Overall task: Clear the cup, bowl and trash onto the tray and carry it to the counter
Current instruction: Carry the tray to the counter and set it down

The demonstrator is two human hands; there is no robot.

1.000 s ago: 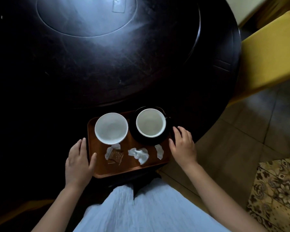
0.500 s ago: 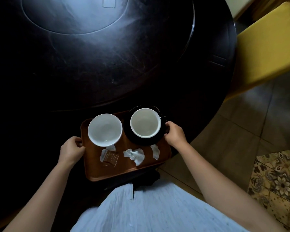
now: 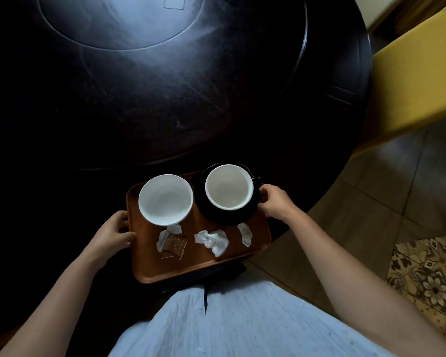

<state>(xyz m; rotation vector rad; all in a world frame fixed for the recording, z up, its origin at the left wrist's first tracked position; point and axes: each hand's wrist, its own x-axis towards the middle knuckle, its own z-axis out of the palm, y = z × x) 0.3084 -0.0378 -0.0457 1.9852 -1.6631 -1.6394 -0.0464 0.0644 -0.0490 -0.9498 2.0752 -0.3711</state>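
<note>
A brown wooden tray (image 3: 165, 269) lies at the near edge of the dark round table. On it stand a white bowl (image 3: 165, 199) at the left and a white cup (image 3: 228, 186) on a black saucer (image 3: 224, 217) at the right. Crumpled white paper (image 3: 213, 240), a torn wrapper (image 3: 171, 244) and a small white scrap (image 3: 245, 234) lie in front of them. My left hand (image 3: 113, 233) grips the tray's left rim. My right hand (image 3: 276, 202) grips the right rim beside the saucer.
The dark round table (image 3: 165, 99) has a raised inner disc. A yellow chair (image 3: 417, 81) stands at the right. Tiled floor (image 3: 371, 215) and a patterned rug (image 3: 428, 276) lie to the right. My light blue garment (image 3: 242, 323) fills the bottom.
Both hands went from resting open beside the tray to closing on its left and right rims. The tray looks slightly raised and nearer to me.
</note>
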